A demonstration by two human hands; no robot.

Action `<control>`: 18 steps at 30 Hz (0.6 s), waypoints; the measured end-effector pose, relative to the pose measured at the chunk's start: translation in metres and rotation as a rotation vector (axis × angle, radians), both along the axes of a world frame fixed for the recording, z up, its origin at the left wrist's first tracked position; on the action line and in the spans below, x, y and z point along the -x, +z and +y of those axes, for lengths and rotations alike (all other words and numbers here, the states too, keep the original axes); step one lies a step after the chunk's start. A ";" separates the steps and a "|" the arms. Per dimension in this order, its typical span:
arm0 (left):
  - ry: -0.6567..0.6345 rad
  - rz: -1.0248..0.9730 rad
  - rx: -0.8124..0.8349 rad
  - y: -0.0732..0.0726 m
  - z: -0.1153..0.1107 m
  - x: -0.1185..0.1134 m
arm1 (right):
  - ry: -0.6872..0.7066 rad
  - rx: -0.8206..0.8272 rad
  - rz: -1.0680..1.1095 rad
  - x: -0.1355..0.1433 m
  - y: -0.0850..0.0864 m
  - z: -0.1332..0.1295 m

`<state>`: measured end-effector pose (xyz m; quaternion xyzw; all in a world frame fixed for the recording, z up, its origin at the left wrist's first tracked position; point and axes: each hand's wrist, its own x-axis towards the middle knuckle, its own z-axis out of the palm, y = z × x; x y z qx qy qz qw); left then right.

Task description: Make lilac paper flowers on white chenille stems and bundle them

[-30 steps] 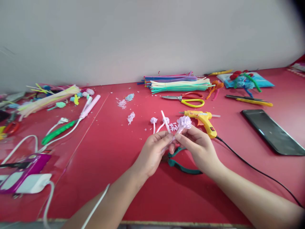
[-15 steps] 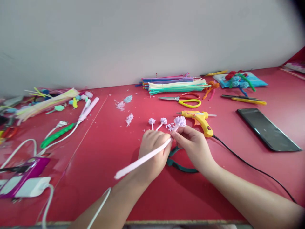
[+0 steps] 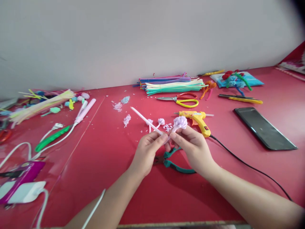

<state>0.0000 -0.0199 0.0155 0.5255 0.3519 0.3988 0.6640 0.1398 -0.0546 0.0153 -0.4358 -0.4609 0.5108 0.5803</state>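
Observation:
My right hand [image 3: 196,148] pinches the stem just under a fluffy lilac flower head [image 3: 180,122]. Thumb and fingers of my left hand [image 3: 147,152] close on a pale pink strip [image 3: 144,119], which points up and to the left from the fingertips. Both hands' fingertips nearly meet, and they hide where strip and stem come together. Behind them lie two small lilac flowers [image 3: 161,121] and loose lilac pieces [image 3: 167,127]. Teal-handled pliers [image 3: 178,167] rest on the table beneath my hands.
A yellow glue gun [image 3: 199,119] with a black cord and a black phone [image 3: 264,128] lie right. Scissors [image 3: 188,102] and pipe-cleaner bundles [image 3: 175,85] are behind. At left are a pink hot tool [image 3: 85,111], green-handled tool [image 3: 52,138] and power strip [image 3: 21,187].
The pale strip has swung from pointing down-left to pointing up-left. My left hand has turned, its thumb now on top, and more of the pliers shows. The view has shifted slightly.

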 end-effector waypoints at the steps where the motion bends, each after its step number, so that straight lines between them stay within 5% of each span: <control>1: -0.033 -0.059 0.071 0.001 0.000 0.000 | 0.023 0.018 0.047 0.000 0.001 0.000; 5: -0.136 -0.186 0.248 0.000 -0.001 -0.001 | 0.085 0.078 0.202 0.000 0.000 0.001; 10: -0.129 -0.200 0.235 -0.001 -0.002 -0.001 | 0.127 0.087 0.232 0.000 -0.005 0.001; 18: 0.142 0.501 -0.492 0.002 -0.003 0.002 | -0.143 0.104 -0.095 0.000 -0.002 0.005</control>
